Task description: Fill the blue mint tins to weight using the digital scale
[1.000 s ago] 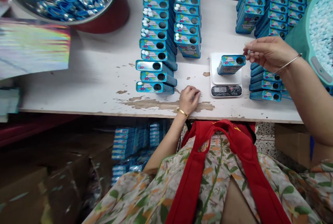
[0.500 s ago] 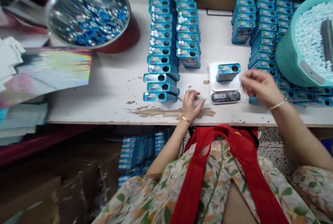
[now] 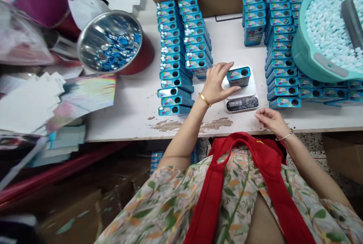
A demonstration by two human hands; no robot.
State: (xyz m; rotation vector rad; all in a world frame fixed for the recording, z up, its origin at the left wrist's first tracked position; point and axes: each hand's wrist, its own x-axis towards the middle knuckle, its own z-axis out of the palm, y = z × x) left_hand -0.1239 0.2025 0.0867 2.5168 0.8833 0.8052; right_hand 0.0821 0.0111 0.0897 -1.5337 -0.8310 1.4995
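Note:
A blue tin [image 3: 238,77] with a round dark hole in its top stands upright on a small white kitchen scale [image 3: 249,89]. The scale's dark display panel faces me, its digits too blurred to read. My left hand [image 3: 216,86] reaches to the tin's left side, thumb and fingers spread around it; firm contact is not visible. Below the scale's right corner, my right hand [image 3: 271,121] hovers near the table edge with fingertips pinched together. Whatever may be between them is hidden.
Left of the scale stand two rows of blue tins [image 3: 171,56], many with white candies on top. More tins [image 3: 285,53] stand at right beside a teal bucket [image 3: 314,56] of white candies with a grey scoop [image 3: 351,22]. A metal bowl [image 3: 93,24] holds blue lids.
My left hand has moved up and right from the table to the tin on the scale. My right hand has dropped from beside the tin toward the table's front edge. The view has shifted.

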